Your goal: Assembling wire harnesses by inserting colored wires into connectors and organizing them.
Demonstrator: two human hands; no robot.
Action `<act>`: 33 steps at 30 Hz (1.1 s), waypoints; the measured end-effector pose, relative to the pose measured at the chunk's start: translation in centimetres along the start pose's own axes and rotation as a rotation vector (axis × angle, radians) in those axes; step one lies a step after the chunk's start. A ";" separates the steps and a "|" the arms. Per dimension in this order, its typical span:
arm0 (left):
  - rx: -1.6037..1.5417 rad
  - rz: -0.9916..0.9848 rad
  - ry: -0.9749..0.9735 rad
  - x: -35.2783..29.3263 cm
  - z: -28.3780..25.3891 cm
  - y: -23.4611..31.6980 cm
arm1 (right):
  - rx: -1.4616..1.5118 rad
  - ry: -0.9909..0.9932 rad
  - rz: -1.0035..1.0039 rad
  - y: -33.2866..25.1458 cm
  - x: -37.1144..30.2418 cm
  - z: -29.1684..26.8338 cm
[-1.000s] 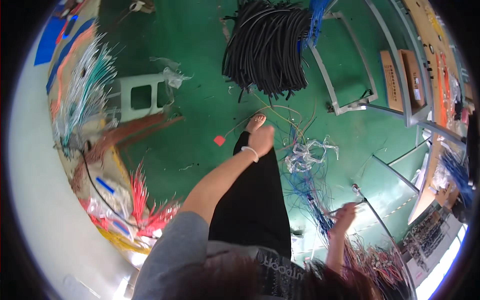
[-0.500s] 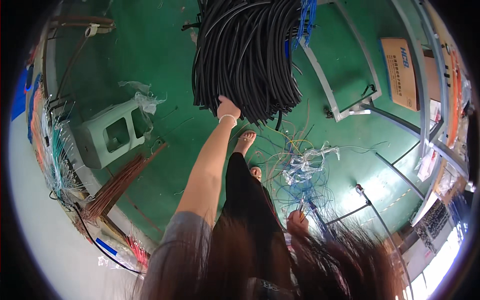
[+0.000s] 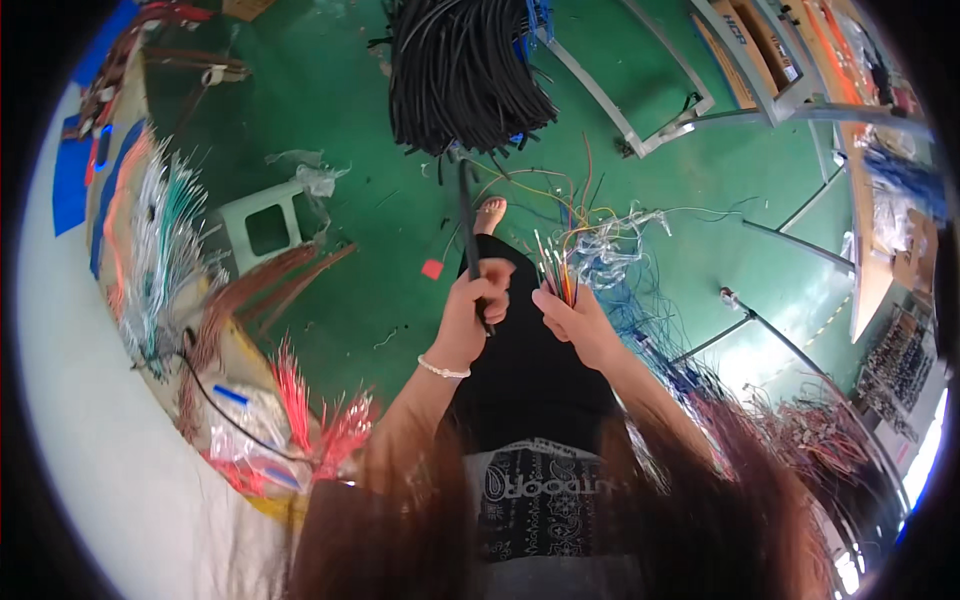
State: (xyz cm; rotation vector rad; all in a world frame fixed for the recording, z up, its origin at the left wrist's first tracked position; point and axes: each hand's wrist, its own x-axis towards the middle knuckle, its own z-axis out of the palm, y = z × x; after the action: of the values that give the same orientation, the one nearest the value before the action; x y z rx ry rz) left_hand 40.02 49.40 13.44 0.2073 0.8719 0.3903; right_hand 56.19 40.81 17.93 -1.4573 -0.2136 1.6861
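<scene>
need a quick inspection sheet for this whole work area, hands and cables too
Surface: green floor, strewn with loose wires and small scraps
Job's things: black tube and mixed-colour wire bundle, both in hand
Clutter: crumpled clear plastic and a red scrap
Grippers: bare hands; left hand closed around the tube, right hand gripping the wires
Cables: red wires and brown wires at left
Surroundings: black tubing mass ahead, grey metal frame beside it
</scene>
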 end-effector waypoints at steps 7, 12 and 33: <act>0.616 0.390 -0.111 -13.3 7.5 -3.7 | -0.147 -0.317 0.154 -0.2 -11.0 2.0; 0.820 0.442 -0.077 -19.9 8.0 -5.1 | -0.426 -0.455 0.227 0.6 -15.8 5.1; 0.120 0.538 0.107 -33.9 -1.7 -5.8 | -1.263 -0.021 -1.016 8.4 -22.7 18.9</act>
State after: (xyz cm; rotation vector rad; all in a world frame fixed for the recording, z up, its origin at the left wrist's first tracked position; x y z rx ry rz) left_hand 20.53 30.11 34.30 0.5406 0.9408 0.8570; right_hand 34.14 27.47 34.66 -1.6233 -1.9121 0.6065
